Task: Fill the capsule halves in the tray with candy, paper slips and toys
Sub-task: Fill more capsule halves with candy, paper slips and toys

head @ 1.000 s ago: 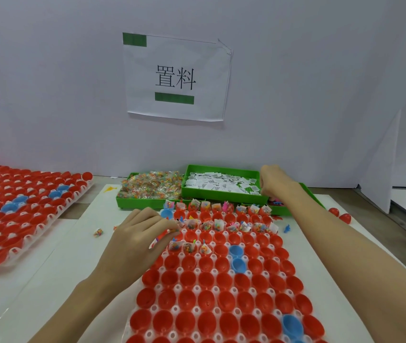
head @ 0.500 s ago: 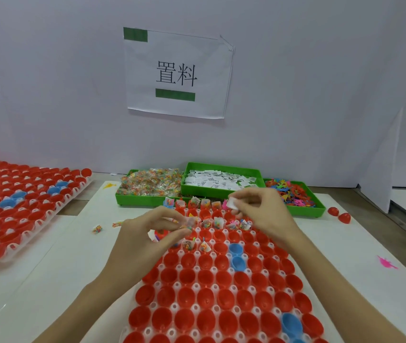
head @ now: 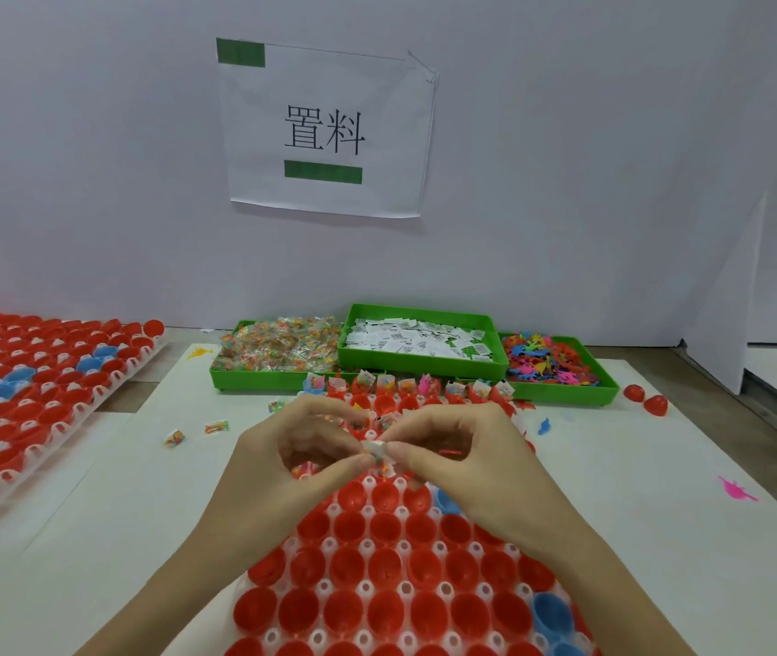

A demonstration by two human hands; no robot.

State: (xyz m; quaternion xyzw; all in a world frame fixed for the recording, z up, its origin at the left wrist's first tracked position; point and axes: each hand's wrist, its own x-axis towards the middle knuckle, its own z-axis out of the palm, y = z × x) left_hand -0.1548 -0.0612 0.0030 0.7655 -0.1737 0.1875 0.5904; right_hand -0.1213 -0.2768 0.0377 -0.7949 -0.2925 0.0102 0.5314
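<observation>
Capsule halves, glossy red plastic cups with a few blue ones among them, sit mouth-up in a white moulded tray that lies on the white bench directly before the person. Those in the far rows already hold crinkly candy packets and folded paper; the near rows show bare round hollows. Above the tray's middle the left hand and right hand meet fingertip to fingertip, each grip narrow, both pinching 1 small white paper slip between thumb and forefinger. Behind the tray stand 3 shallow green bins side by side: the left bin heaped with clear-wrapped multicoloured candy, the middle bin with printed white slips, the right bin with small flat plastic toys in mixed colours. A second tray of red and blue halves rests at the bench's left edge. Loose candy packets, a blue toy, a pink toy and 2 stray red halves lie on the open bench either side.
</observation>
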